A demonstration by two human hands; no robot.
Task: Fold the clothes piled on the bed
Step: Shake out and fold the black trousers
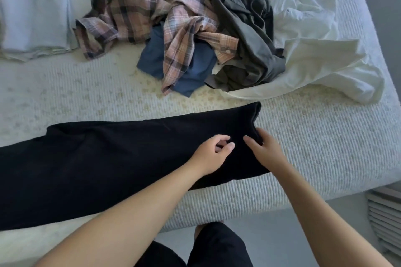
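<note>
A long black garment (104, 158) lies flat across the near side of the bed (314, 136), running off the frame's left edge. My left hand (211, 155) hovers over its right part with fingers loosely curled, holding nothing that I can see. My right hand (263, 151) sits at the garment's right end, fingers curled onto the bunched black edge. Behind them lies the pile: a plaid shirt (165, 19), a blue garment (191, 67), a dark grey garment (249, 34) and a white shirt (314, 58).
A folded pale blue stack (32, 8) sits at the back left of the bed. The bed's corner and edge run along the right and front. A slatted vent (384, 221) is on the floor at the lower right. My dark-clothed legs (217, 247) stand below.
</note>
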